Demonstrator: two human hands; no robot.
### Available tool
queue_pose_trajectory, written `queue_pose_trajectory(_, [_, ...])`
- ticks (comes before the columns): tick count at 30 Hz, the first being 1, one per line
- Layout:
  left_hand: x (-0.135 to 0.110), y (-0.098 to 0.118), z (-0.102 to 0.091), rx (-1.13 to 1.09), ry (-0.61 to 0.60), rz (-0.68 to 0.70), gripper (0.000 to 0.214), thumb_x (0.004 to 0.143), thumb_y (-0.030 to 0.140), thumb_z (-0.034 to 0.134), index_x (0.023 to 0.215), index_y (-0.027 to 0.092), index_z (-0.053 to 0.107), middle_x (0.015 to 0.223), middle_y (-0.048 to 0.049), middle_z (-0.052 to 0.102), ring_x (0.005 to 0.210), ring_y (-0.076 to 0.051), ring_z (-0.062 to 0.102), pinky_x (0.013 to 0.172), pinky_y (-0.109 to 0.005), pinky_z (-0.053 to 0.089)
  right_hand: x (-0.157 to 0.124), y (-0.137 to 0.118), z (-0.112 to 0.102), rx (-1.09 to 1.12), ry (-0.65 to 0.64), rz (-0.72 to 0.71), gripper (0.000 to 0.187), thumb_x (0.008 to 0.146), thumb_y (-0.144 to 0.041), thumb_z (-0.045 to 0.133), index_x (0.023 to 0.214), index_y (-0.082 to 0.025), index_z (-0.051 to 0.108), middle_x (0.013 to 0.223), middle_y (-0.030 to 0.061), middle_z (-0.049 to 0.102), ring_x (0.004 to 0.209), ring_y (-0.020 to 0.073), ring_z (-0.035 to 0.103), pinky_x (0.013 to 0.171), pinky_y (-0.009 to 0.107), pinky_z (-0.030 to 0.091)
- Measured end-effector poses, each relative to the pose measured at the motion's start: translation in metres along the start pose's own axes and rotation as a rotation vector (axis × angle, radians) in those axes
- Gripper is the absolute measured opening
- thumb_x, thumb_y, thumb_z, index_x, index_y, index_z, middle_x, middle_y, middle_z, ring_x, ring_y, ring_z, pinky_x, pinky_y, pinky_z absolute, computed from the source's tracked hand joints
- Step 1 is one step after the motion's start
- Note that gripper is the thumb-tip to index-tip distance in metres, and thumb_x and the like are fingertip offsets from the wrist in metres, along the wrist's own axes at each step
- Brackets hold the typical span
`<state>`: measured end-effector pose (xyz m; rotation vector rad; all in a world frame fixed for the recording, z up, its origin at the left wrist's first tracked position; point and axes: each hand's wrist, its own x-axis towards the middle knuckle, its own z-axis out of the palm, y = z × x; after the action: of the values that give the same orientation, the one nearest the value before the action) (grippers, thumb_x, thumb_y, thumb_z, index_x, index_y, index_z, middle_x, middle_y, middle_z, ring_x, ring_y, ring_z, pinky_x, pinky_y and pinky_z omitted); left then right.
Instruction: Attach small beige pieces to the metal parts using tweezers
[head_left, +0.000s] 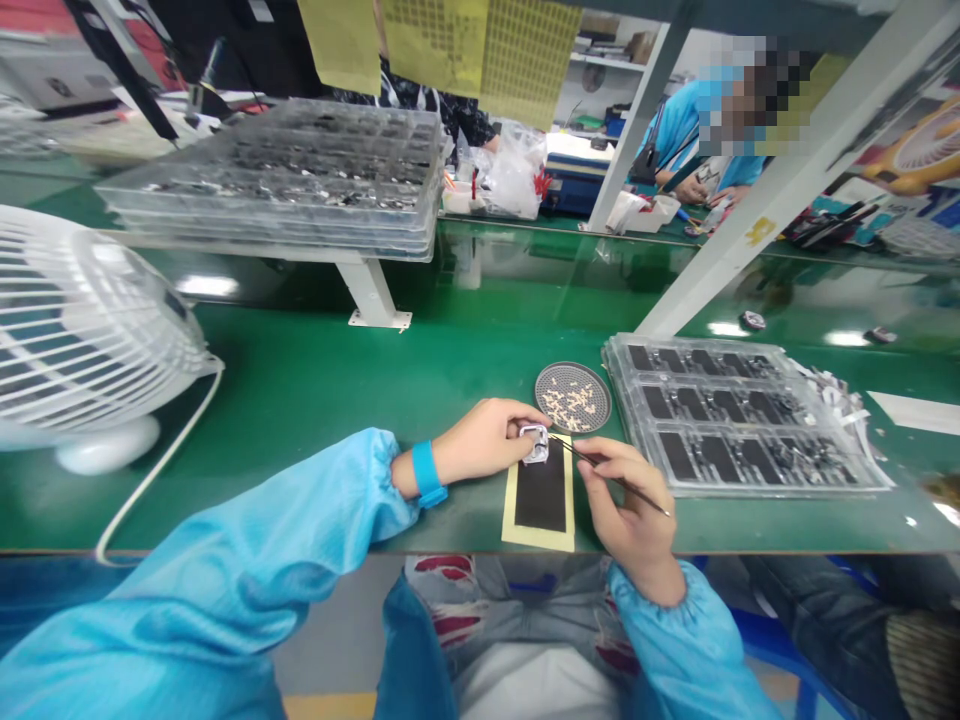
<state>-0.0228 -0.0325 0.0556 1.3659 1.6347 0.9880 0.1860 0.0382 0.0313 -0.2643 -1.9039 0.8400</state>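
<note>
My left hand [487, 440] pinches a small square metal part [535, 441] and holds it over the top of a black pad on yellow backing [541, 498]. My right hand [630, 505] grips thin black tweezers [600, 463], whose tips point left and reach the part. Just beyond the part lies a round mesh dish [573, 397] with several tiny pale pieces in it. Both arms are in blue sleeves, and a blue band is on my left wrist.
A clear tray of black parts [739, 418] lies to the right on the green bench [315, 390]. A white fan [82, 330] stands at the left. Stacked clear trays [292, 175] sit on a raised shelf. A person in blue [694, 130] works across the bench.
</note>
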Motion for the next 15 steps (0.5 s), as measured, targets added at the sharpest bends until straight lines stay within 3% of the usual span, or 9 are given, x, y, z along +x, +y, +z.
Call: queue_pose_trajectory(15, [-0.0002, -0.0008, -0.0015, 0.096, 0.055, 0.095, 0.035, 0.083, 0.016, 0.056, 0.112, 0.022, 0.074, 0.091, -0.003, 0.069, 0.066, -0.013, 0.054, 0.06, -0.025, 0.04, -0.0024, 0.0024, -0.0002, 0.094, -0.031, 0.139, 0.023, 0.086, -0.003, 0.064, 0.1, -0.021, 0.057, 0.107, 0.0097, 0.068, 0.102, 0.0241, 0.067, 0.083, 0.043, 0.058])
